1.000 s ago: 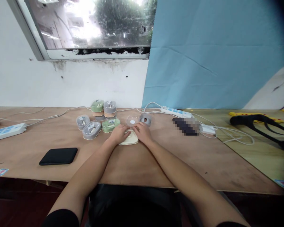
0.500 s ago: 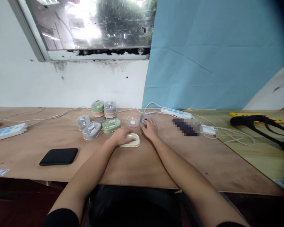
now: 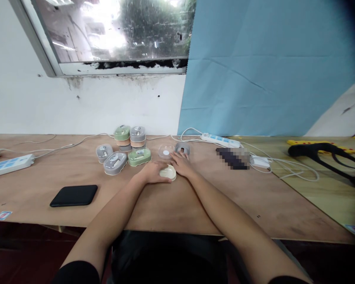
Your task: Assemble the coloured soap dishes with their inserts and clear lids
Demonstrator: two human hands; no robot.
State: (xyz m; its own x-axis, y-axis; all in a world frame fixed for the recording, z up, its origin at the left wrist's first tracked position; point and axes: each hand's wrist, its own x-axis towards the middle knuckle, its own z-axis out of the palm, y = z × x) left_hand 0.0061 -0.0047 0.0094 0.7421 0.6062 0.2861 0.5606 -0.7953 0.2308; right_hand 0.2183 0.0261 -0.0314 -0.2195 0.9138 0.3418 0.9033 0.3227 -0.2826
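My left hand [image 3: 154, 172] grips a cream oval dish [image 3: 170, 172] from its left side, thumb along the near edge and the other fingers at the far side. The dish is low on the table, partly covered by the hand. Just right of it is my right hand [image 3: 182, 163], palm down with its fingers stretched forward and apart. Those fingertips are close to a clear lid [image 3: 165, 152] with a white round spot; whether they touch it I cannot tell. Behind the right hand lies a grey oval piece [image 3: 182, 146] with a dark opening.
Left of my hands are a green lidded oval box [image 3: 139, 157], grey lidded boxes [image 3: 115, 162] and stacked boxes [image 3: 137, 136]. A black phone-like slab [image 3: 73, 196] lies at front left. Power strips [image 3: 220, 140], cables and a black strap-like object [image 3: 322, 152] are further out.
My right hand has left the grey piece and come back left, toward the dish and the clear lid. My left thumb has shifted from the dish's top to its near edge.
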